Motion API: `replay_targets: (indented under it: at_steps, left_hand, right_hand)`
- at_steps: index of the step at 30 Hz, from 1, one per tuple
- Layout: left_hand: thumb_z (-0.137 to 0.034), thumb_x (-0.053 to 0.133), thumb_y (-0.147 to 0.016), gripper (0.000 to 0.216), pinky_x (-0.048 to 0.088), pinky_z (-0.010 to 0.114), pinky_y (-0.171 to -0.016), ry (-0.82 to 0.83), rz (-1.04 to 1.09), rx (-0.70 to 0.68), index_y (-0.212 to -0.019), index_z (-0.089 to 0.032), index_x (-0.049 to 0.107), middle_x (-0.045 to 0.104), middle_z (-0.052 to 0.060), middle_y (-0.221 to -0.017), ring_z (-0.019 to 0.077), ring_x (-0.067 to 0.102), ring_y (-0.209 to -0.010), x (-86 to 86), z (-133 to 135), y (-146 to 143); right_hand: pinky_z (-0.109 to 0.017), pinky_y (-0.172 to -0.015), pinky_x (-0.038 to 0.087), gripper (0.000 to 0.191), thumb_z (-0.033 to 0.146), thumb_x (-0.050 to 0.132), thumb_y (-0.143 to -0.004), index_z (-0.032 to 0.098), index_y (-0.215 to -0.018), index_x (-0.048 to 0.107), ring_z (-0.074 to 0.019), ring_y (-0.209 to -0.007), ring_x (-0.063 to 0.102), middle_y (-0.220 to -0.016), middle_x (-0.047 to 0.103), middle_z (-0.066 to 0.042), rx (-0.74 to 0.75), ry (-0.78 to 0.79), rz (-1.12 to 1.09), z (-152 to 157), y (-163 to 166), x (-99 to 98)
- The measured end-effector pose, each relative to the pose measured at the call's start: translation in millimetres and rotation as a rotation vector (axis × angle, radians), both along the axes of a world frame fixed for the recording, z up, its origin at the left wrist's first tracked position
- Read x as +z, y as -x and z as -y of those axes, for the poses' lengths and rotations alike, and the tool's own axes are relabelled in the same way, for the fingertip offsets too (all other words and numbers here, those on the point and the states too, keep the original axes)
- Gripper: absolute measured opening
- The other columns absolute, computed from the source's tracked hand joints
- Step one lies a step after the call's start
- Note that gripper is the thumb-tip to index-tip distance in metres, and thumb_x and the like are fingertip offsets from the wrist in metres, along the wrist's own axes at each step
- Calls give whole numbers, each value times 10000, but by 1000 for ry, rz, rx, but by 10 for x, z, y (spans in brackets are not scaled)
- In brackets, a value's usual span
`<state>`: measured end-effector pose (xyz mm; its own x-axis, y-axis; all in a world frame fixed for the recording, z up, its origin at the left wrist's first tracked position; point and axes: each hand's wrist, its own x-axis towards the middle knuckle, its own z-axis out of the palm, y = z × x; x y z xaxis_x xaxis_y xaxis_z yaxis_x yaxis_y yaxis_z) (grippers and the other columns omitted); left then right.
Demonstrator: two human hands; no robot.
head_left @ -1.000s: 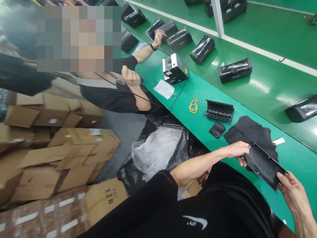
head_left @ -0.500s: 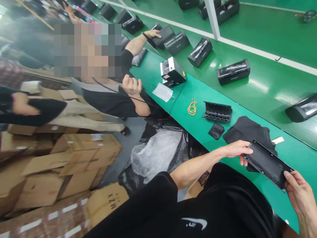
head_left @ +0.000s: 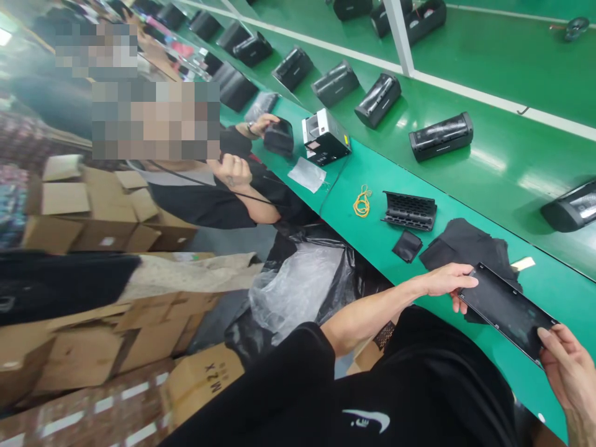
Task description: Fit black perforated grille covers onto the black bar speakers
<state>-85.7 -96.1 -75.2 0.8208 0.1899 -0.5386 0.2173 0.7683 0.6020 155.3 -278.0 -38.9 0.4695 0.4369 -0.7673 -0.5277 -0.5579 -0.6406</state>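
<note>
A black rectangular panel (head_left: 503,310), with a raised rim and small tabs along its edges, is held between my two hands above the green bench. My left hand (head_left: 454,282) grips its far left end, thumb on top and fingers underneath. At the opposite end my right hand (head_left: 565,357) pinches the panel, its thumb lying on the inner face. Beneath and behind the panel lies a stack of black cloth sheets (head_left: 465,245). A slotted black grille shell (head_left: 410,211) rests further left, with a small folded black piece (head_left: 406,246) in front of it.
Black speakers (head_left: 441,136) stand in a row on the green belt behind the bench. A white and black boxy device (head_left: 326,133) and yellow bands (head_left: 362,201) sit on the bench. A co-worker's hand (head_left: 264,124) holds a black speaker. Cardboard boxes (head_left: 84,347) fill the left.
The co-worker's far hand has come back from the belt to the bench with a black speaker in it. My hands and the panel have barely moved.
</note>
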Motion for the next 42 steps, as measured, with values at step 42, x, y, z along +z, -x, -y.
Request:
replay_targets:
  at_steps: [42]
  left_hand:
    - [-356, 772, -860, 350, 611, 340, -639, 105, 111, 13, -1038, -159, 545, 763, 91, -815, 236, 771, -667, -57, -60, 13]
  right_hand:
    - [-206, -608, 523, 621, 476, 1050, -485, 223, -873, 637, -115, -644, 591, -769, 669, 37, -60, -40, 20, 11, 7, 59]
